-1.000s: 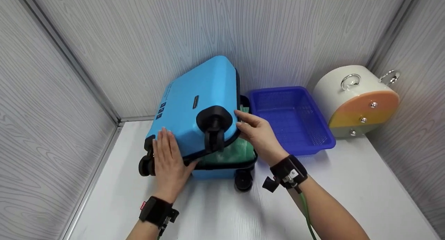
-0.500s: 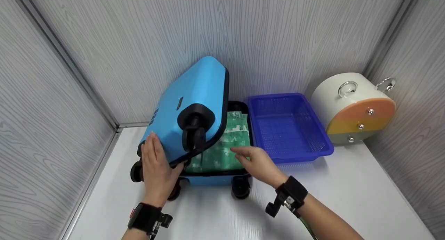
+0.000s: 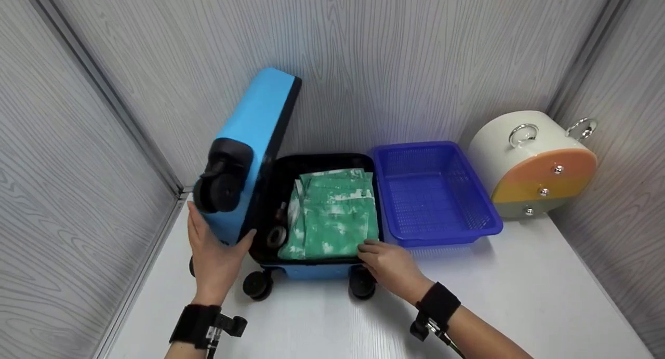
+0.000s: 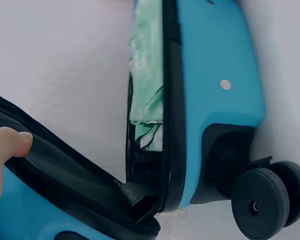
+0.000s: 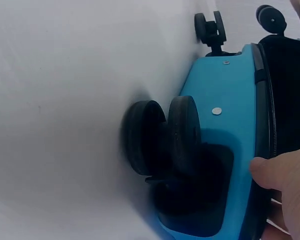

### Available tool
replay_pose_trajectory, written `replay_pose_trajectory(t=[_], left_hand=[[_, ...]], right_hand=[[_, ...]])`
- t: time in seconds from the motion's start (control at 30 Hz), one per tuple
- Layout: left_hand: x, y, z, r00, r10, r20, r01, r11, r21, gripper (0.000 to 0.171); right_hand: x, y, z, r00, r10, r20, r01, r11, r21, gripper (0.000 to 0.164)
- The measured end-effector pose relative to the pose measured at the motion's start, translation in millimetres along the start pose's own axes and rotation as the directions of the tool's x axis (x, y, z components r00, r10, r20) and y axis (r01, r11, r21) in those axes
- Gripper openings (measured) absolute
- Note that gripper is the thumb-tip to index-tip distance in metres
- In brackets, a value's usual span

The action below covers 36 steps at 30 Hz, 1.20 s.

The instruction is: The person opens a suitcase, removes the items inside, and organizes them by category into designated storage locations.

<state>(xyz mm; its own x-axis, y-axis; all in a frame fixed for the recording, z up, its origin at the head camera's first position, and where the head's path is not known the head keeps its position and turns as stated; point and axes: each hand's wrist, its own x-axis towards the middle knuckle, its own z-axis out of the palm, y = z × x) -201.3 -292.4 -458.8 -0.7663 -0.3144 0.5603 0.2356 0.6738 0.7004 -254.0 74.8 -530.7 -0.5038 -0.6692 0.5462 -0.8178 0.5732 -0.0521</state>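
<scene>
A small blue wheeled suitcase lies unzipped on the white table, its lid [image 3: 254, 112] swung up steeply at the left. My left hand [image 3: 213, 263] holds the lid's near end, fingers along the outer shell. In the left wrist view, the thumb [image 4: 10, 144] hooks over the zipped rim. At the near right corner of the suitcase base [image 3: 317, 272], my right hand [image 3: 392, 270] grips the rim; its thumb [image 5: 275, 171] presses the outside. A folded green-and-white cloth [image 3: 335, 221] fills most of the base. Beside it lie a small grey ring [image 3: 276, 237] and a small brownish item, unclear.
A blue plastic basket [image 3: 491, 226] stands close against the suitcase's right side. Farther right is a rounded cream box [image 3: 491, 135] with coloured drawers and metal ring handles. Black wheels [image 3: 257, 285] stick out at the suitcase's near end. Grey panel walls enclose the table.
The lid has swung up and left with my left hand, uncovering the green cloth. My right hand has let go of the lid and come down to the base's near right rim.
</scene>
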Motion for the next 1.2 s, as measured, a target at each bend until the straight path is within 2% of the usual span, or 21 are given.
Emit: replay_pose_trajectory(t=[0.07,0.17,0.23,0.33,0.4,0.6,0.7,0.93,1.0,1.13,1.2], left_hand=[[3.8,-1.2,-4.9,0.998,-0.055,-0.011,0.054,0.994,-0.092,0.123],[9.4,0.8,-13.7,0.996,-0.085,-0.035,0.076,0.974,-0.215,0.121],[11.7,4.7,-20.4,0.993,-0.111,-0.036,0.098,0.958,-0.268,0.120],[12.7,8.5,-29.7,0.982,-0.186,-0.021,0.171,0.937,-0.306,0.116],[12.2,5.6,-34.2,0.971,-0.237,-0.012,0.221,0.923,-0.314,0.114],[12.8,-26.8,-39.6,0.935,-0.354,0.027,0.342,0.877,-0.337,0.115],[12.0,-41.8,-44.1,0.900,-0.431,0.063,0.421,0.825,-0.375,0.114],[7.5,-58.0,-60.5,0.810,-0.563,0.163,0.558,0.655,-0.510,0.104],[6.2,-65.7,-63.8,0.770,-0.602,0.210,0.610,0.599,-0.519,0.103],[3.7,-85.3,-65.7,0.680,-0.669,0.300,0.703,0.479,-0.525,0.106],[2.7,-94.1,-64.9,0.650,-0.688,0.323,0.724,0.431,-0.539,0.105]], right_hand=[[-1,1,1,1.000,0.001,-0.012,-0.001,1.000,0.009,0.023],[-3,3,3,1.000,0.006,-0.030,-0.005,1.000,0.018,0.022],[-5,4,5,0.999,0.006,-0.040,-0.005,1.000,0.016,0.022],[-6,5,5,0.999,0.008,-0.050,-0.008,1.000,0.009,0.022],[-7,5,6,0.999,0.004,-0.054,-0.004,1.000,0.009,0.023],[-8,6,7,0.996,-0.008,-0.088,0.010,1.000,0.021,0.025],[-8,6,8,0.995,-0.011,-0.103,0.013,1.000,0.020,0.025],[-6,3,11,0.996,-0.024,-0.090,0.025,1.000,0.013,0.022],[-5,3,10,0.995,-0.028,-0.091,0.029,1.000,0.008,0.021],[-6,3,10,0.995,-0.029,-0.093,0.030,1.000,0.007,0.021],[-5,3,10,0.996,-0.027,-0.089,0.028,1.000,0.006,0.022]])
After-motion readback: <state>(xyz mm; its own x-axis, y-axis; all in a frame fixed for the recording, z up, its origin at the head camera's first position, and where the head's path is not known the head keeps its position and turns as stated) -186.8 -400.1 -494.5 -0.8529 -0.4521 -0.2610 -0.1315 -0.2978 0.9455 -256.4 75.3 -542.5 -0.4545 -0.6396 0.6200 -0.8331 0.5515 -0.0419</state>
